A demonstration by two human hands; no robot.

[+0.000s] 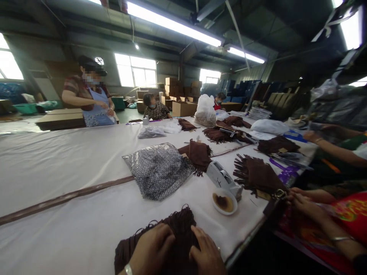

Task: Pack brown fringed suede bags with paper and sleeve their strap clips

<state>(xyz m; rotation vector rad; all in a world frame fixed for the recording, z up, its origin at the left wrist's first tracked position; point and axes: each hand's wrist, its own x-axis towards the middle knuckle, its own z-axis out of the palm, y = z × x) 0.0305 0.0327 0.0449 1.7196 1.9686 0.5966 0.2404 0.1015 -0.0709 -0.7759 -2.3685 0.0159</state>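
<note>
Fingers of both hands (177, 250) press the brown fringe (180, 225); white dish (224, 201) holds brown scraps.

No readable text, label or number anywhere (boxes and bags are too blurred to tell)

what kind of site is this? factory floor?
Likely a garment or accessories workshop, finishing or packing stage. A long white table holds many brown fringed pieces, people work along it, and cardboard boxes are stacked behind. Both hands, left and right, rest on a fringed piece.
</note>
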